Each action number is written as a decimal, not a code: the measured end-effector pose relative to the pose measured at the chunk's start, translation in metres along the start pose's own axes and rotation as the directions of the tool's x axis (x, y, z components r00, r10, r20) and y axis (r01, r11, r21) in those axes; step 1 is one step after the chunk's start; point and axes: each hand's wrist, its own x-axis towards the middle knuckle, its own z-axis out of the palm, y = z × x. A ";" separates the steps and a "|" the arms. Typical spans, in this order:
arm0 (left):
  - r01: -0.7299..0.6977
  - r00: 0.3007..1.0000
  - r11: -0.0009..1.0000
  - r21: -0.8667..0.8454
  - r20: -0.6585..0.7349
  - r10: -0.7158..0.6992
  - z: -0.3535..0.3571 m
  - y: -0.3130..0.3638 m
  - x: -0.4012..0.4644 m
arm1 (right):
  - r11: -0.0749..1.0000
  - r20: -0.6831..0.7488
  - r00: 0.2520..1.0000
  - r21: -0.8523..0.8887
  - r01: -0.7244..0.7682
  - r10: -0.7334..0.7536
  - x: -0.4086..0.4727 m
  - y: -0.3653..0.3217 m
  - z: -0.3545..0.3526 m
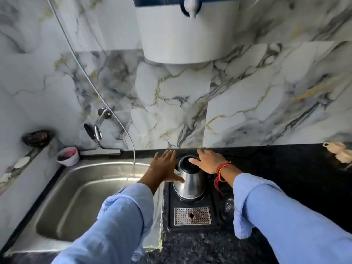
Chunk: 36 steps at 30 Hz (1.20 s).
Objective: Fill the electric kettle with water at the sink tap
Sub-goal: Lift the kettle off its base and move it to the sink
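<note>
The steel kettle (189,182) stands upright on its black tray (192,228) on the dark bench (285,178), just right of the sink (85,197). My left hand (163,165) is spread flat, fingers released, with the thumb touching the kettle's left side. My right hand (208,161) rests over the kettle's black lid (187,164), fingers splayed and not clenched; I cannot tell whether it grips the handle behind. The tap (98,128) juts from the marble wall above the sink's back-left corner, well apart from the kettle. A perforated drip grille (192,216) lies in the tray in front of the kettle.
</note>
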 end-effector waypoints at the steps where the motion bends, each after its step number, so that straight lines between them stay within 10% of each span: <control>1: 0.004 0.999 1.000 -0.004 0.034 -0.004 0.007 0.006 0.006 | 1.000 0.014 1.000 0.003 -0.009 0.009 0.006 0.004 0.005; 15: 0.175 0.975 0.849 -0.499 -0.035 -0.221 0.058 0.040 0.033 | 0.999 -0.002 0.999 0.018 -0.046 0.047 0.045 0.020 0.044; 36: 0.048 0.899 0.777 -0.627 -0.312 -0.307 -0.056 -0.022 -0.006 | 0.984 -0.336 0.942 0.172 0.053 0.008 0.042 -0.068 -0.070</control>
